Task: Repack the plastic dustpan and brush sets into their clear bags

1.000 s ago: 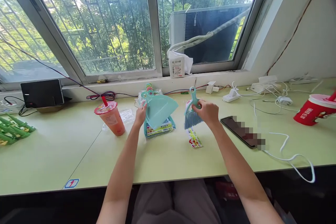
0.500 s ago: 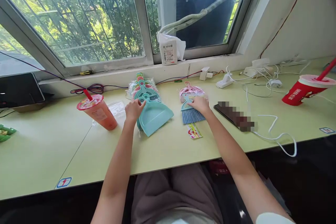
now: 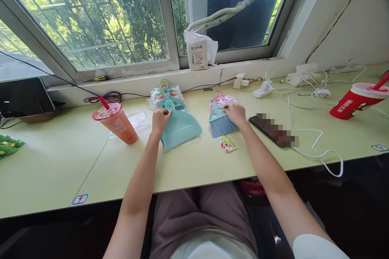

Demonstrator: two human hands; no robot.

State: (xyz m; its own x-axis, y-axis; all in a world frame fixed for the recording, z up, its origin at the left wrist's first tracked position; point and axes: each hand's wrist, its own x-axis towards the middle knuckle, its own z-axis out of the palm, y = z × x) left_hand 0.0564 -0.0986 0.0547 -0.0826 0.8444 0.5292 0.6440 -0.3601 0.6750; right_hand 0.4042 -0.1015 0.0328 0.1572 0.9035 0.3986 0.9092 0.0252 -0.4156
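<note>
My left hand [image 3: 161,122] is closed on the left edge of a light-teal dustpan [image 3: 182,128], near its handle. More dustpans in clear wrap [image 3: 164,89], with coloured handles, lie behind and beneath it. To the right, my right hand [image 3: 236,114] pinches the upper right side of a small teal hand brush [image 3: 221,124] with blue-grey bristles. The brush lies partly over wrapped pink brushes [image 3: 224,99]. A colourful printed card [image 3: 227,143] pokes out below the bristles.
A tilted orange drink cup [image 3: 117,123] stands left of the dustpans. A phone [image 3: 270,130] with a white cable lies right of my right arm. Farther right are power strips [image 3: 263,89] and a red cup [image 3: 355,101]. A tissue pack [image 3: 199,54] rests on the sill.
The view has shifted slightly. My right fingers have moved a little up and right along the brush. My left hand stays at the dustpan's edge.
</note>
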